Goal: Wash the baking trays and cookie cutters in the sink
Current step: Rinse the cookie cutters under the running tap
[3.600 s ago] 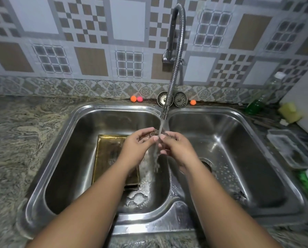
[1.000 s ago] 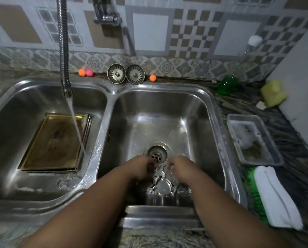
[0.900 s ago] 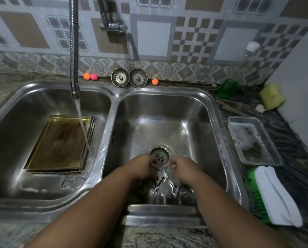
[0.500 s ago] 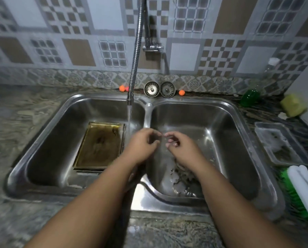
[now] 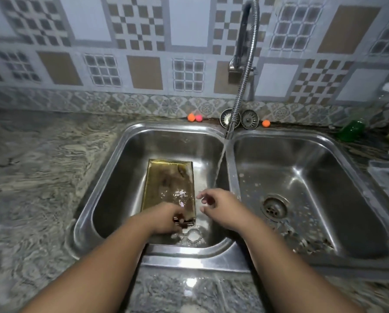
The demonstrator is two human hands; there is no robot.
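Left hand (image 5: pixel 166 216) grips the baking tray (image 5: pixel 166 181) by its near rim; right hand (image 5: pixel 220 206), fingers apart and empty, hovers beside the tap stream (image 5: pixel 220 163). Best practice: support the opposite rim, then tilt under the water.

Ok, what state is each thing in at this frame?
Faucet: running, stream falling into the left basin.
Baking tray: lying flat on the basin floor, wet and stained.
Left hand: fingers curled at the tray's near edge; grip too blurred to tell.
Right hand: open, empty, under the stream.
Right basin drain: unplugged.
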